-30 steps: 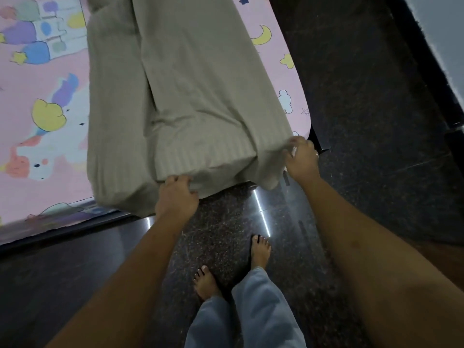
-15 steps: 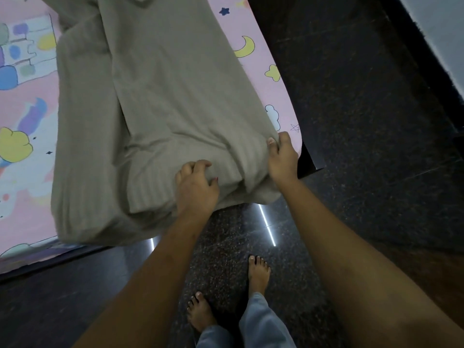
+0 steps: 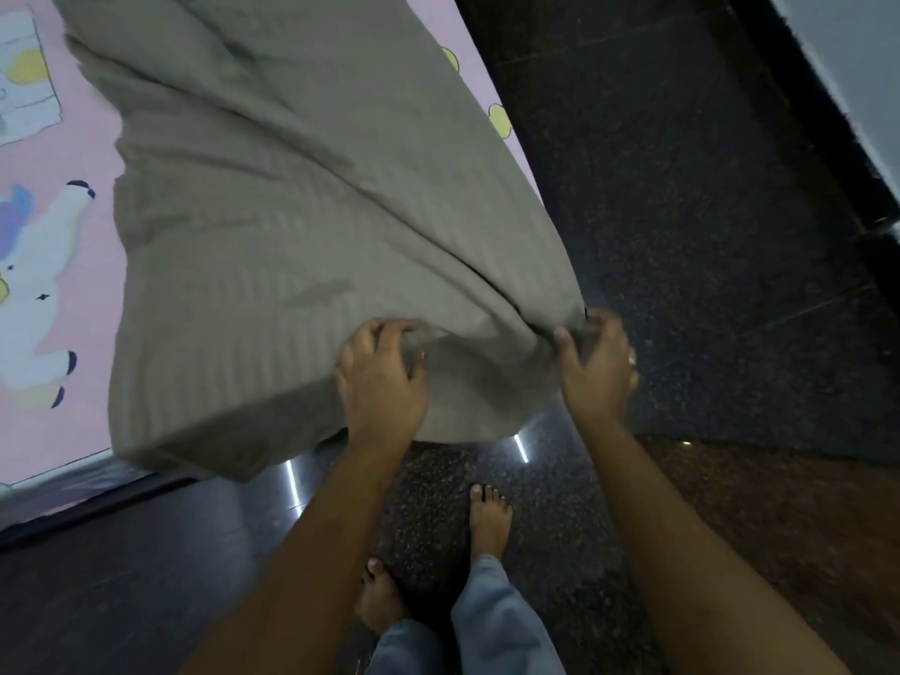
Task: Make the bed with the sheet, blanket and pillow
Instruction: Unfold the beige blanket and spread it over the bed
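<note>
The step in hand looks like spreading the blanket [image 3: 292,226] over the bed: the sheet [image 3: 58,431] with its pink cartoon print is already laid, and the grey-beige blanket lies bunched in a long band over it, running away from the hands toward the far end of the bed.

The left hand [image 3: 380,382] has its fingers curled into a fold near the blanket's near edge, gripping it from above. The right hand [image 3: 596,367] pinches the near right corner, thumb on top and fingers wrapped under the cloth. Between the two hands the edge sags in a loose curve over the floor [image 3: 682,236], past the foot of the bed.

The next move, as I judge it, calls for drawing the hands apart to open the folded cloth to its width, then laying it flat and square on the bed; the part left of the left hand is doubled and hangs off the edge.

The blanket is soft, with faint woven ribs, creased in deep diagonal folds that pull toward the right hand. No pillow is in view.
</note>
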`<state>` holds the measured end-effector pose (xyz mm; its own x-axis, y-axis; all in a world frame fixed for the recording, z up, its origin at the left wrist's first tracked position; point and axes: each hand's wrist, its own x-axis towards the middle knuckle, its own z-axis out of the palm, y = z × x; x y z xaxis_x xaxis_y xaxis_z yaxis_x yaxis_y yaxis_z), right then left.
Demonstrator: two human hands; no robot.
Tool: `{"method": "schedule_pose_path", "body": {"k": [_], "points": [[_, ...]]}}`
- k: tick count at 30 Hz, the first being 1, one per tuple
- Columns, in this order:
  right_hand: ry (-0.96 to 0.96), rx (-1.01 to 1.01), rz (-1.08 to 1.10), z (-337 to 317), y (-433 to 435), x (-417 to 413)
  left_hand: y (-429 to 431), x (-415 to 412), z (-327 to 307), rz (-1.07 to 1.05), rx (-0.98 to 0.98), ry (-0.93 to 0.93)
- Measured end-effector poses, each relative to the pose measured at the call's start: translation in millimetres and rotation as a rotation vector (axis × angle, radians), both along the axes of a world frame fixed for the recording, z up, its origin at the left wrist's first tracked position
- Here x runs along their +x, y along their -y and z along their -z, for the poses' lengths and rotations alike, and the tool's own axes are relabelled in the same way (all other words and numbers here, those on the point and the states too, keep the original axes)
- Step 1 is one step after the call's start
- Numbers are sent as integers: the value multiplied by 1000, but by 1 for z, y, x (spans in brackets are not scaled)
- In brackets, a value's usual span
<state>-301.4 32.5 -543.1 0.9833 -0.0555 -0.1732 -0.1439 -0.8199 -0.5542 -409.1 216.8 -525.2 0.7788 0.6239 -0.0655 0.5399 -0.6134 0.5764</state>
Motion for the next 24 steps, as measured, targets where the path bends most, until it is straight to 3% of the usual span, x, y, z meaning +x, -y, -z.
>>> {"method": "schedule_pose_path", "body": {"k": [4,10,14,17,21,24], "points": [[132,-11,-63,-18,-44,28,-56,-29,2,-323,50,-30],[3,-225,-204,-18,-79,61,-167,-86,-7,-752,-64,-354],[53,-316,-160,-13,-87,68,-198,-102,-3,-750,-132,-526],[35,-327,-145,-12,-93,73,-206,-111,3,-749,-215,-495],[15,-319,-94,-14,-103,69,-199,-117,1,-554,-175,-558],[63,-291,-106,-16,-112,57,-189,-125,-6,-485,-180,-441]]}}
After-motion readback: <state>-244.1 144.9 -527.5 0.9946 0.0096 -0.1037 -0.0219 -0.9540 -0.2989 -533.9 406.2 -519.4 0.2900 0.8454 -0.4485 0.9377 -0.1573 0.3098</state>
